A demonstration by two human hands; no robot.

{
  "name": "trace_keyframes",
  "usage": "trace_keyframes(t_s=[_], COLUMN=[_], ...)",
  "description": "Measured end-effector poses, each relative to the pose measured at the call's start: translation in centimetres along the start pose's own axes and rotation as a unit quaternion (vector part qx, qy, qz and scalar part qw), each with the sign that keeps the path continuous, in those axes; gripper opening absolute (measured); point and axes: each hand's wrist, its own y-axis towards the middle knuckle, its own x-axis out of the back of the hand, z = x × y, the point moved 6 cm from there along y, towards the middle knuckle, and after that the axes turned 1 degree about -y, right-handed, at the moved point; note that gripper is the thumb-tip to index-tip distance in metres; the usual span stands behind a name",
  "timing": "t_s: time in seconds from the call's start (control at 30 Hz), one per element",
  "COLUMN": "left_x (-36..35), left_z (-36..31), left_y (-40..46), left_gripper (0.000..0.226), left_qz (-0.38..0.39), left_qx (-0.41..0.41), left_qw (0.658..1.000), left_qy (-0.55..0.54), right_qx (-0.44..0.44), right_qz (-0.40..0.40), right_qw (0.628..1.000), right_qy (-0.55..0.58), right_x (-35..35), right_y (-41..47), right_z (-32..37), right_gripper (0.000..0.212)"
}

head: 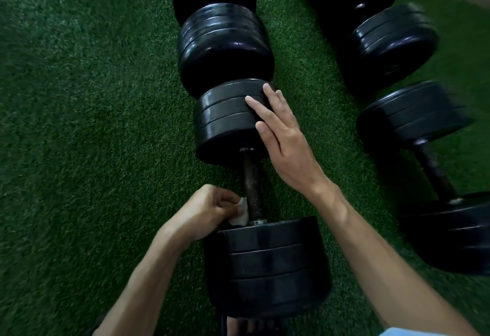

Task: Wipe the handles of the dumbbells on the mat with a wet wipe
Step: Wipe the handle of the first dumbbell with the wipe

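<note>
Green mat (79,123): wipe (241,213) in left grip (209,211).

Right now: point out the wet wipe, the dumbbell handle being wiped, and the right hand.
wet wipe (240,213), head view, bunched middle
dumbbell handle (252,184), head view, knurled shaft
right hand (285,144), head view, back of hand

Two bare forearms, left hand (205,209), right hand (282,138), no rings or watch, light blue sleeve (397,332) edge at the right arm

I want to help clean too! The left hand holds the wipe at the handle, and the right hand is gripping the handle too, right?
Not quite. In the head view the right hand rests flat on the far weight, not the handle. The left hand does hold the wipe there.
</note>
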Motion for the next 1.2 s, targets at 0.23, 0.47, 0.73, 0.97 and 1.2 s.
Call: trace_keyframes(t_s=[0.23, 0.47, 0.73, 0.97, 1.2], left_x=[0.1, -0.8, -0.2, -0.1, -1.3], left_z=[0.3, 0.2, -0.1, 0.1, 0.0], left_y=[-0.2, 0.4, 0.1, -0.4, 0.3], left_gripper=[0.007, 0.012, 0.011, 0.011, 0.009], left_qz=[-0.011, 0.01, 0.007, -0.02, -0.022], left_qx=[0.001, 0.033, 0.028, 0.034, 0.061], left_qw=[0.999, 0.999, 0.999, 0.998, 0.992], left_qy=[-0.03, -0.024, -0.042, -0.041, -0.105], right_qx=[-0.001, 0.0, 0.0, -0.004, -0.004], right_qz=[0.001, -0.003, -0.004, 0.002, -0.002], right_qw=[1.0, 1.0, 1.0, 1.0, 1.0], right_qy=[0.002, 0.0, -0.004, 0.001, 0.001], right_x=[0.0, -0.1, -0.1, -0.1, -0.2], right_y=[0.0, 0.0, 0.1, 0.0, -0.1], right_z=[0.0, 0.0, 0.0, 0.0, -0.1], right_gripper=[0.044, 0.044, 0.044, 0.044, 0.044])
